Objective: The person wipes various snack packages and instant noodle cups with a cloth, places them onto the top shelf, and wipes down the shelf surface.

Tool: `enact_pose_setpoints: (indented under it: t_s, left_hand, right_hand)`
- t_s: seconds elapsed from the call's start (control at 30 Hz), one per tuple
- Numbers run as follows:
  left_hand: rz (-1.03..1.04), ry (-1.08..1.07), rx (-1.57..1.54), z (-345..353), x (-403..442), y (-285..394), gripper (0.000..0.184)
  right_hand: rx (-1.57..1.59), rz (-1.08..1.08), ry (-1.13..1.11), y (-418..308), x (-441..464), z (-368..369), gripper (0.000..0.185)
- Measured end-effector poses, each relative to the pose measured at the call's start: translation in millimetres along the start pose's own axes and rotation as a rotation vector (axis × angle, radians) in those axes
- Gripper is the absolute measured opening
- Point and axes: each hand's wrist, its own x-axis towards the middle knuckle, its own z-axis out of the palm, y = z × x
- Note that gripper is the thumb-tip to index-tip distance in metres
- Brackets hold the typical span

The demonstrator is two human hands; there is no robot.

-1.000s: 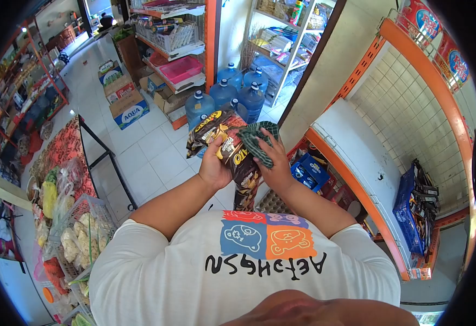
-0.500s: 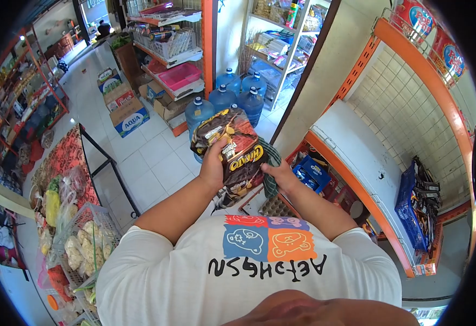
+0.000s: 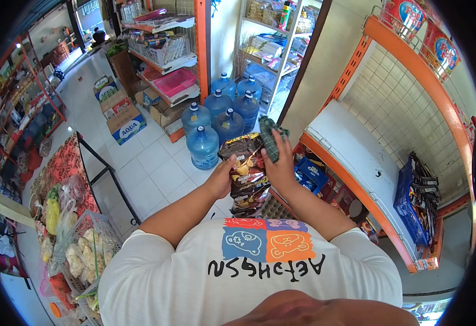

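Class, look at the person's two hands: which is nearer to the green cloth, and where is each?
Right. The right hand holds the cloth beside the snack packs; the left hand is at the packs' left edge, apart from the cloth.

"aqua" on cardboard box point(image 3: 123, 120), "oreo" on blue carton point(image 3: 311, 175)

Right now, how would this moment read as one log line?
left hand: holding dark glossy snack packets | right hand: holding green checked cloth, beside packets | beyond: blue plastic water jugs
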Motion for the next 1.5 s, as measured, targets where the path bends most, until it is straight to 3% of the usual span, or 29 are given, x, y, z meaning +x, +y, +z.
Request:
enact_pose_setpoints:
  t_s: [0.07,0.23,0.27,0.37,0.4,0.43,0.5,0.53,0.57,0.63,0.77,0.8,0.83,0.87,0.9,0.97,1.03,1.1,1.17,1.23,1.27,1.37,1.4,1.43,1.5]
  left_hand:
    - [-0.039,0.003,-0.072,17,-4,6,0.054]
    - [-0.041,0.001,-0.161,17,-2,-2,0.057]
    - [-0.043,-0.059,-0.013,13,1,-4,0.073]
    - [-0.045,-0.028,-0.031,27,-7,11,0.085]
    - [-0.054,-0.091,-0.017,24,-7,15,0.096]
    - [-0.054,-0.089,-0.018,22,-8,16,0.096]
    - [-0.042,-0.160,-0.003,21,-11,16,0.099]
    - [-0.033,-0.125,0.053,22,-10,16,0.100]
    - [-0.031,-0.124,0.051,24,-9,14,0.100]
    - [-0.031,-0.142,0.101,32,-10,14,0.100]
    - [0.053,-0.097,-0.032,14,-2,20,0.092]
    - [-0.079,-0.109,-0.176,11,-7,33,0.086]
    - [0.076,-0.050,-0.114,11,2,36,0.079]
    - [0.133,-0.014,0.017,13,0,33,0.076]
    - [0.191,0.022,0.148,15,-2,31,0.073]
    - [0.111,-0.023,0.038,19,-4,32,0.071]
    - [0.031,-0.070,-0.072,25,-7,32,0.069]
    - [0.016,-0.058,-0.059,31,-7,32,0.068]
    - [0.027,-0.048,-0.080,21,-4,25,0.062]
    - [-0.082,0.045,-0.209,14,-2,28,0.056]
    - [0.053,0.042,-0.219,17,2,25,0.050]
    - [0.075,0.084,-0.135,24,-6,32,0.048]
    - [0.081,0.156,-0.172,23,-6,33,0.049]
    - [0.081,0.156,-0.172,23,-7,35,0.049]
    - [0.069,-0.058,-0.295,20,-10,39,0.052]
  right_hand:
    - [-0.160,-0.263,0.005,-9,-2,-5,0.059]
    - [-0.223,-0.351,-0.154,-21,5,-16,0.057]
    - [-0.214,-0.377,-0.237,-25,4,-18,0.060]
    - [-0.136,-0.470,-0.349,-30,-4,-20,0.065]
    - [-0.150,-0.564,-0.435,-34,-7,-23,0.064]
    - [-0.164,-0.656,-0.523,-37,-9,-25,0.064]
    - [-0.164,-0.647,-0.512,-23,-2,-25,0.060]
    - [-0.131,-0.521,-0.365,-12,3,-20,0.059]
    - [-0.097,-0.396,-0.220,-3,7,-16,0.057]
    - [-0.061,-0.307,-0.191,-13,9,-20,0.058]
    - [-0.072,-0.523,-0.327,-22,-18,-20,0.063]
    - [-0.120,-0.659,-0.488,-20,-25,-21,0.065]
    - [-0.167,-0.791,-0.650,-17,-29,-21,0.066]
    - [-0.253,-0.829,-0.634,-7,-32,-21,0.067]
    - [-0.252,-0.828,-0.634,3,-32,-18,0.067]
    - [-0.125,-0.695,-0.238,17,-29,-13,0.062]
    - [-0.107,-0.622,-0.160,13,-26,-12,0.058]
    - [0.022,-0.346,-0.054,5,-25,-5,0.060]
    - [-0.044,-0.407,-0.091,-4,-35,-11,0.067]
    - [-0.132,-0.768,-0.445,-5,-44,-20,0.078]
    - [-0.172,-0.811,-0.524,1,-49,-18,0.086]
    - [-0.147,-0.780,-0.389,27,-52,-15,0.087]
    - [-0.095,-0.648,-0.357,41,-53,-15,0.074]
    - [-0.095,-0.648,-0.357,50,-51,-8,0.074]
    - [0.217,-0.047,0.103,64,-41,2,0.062]
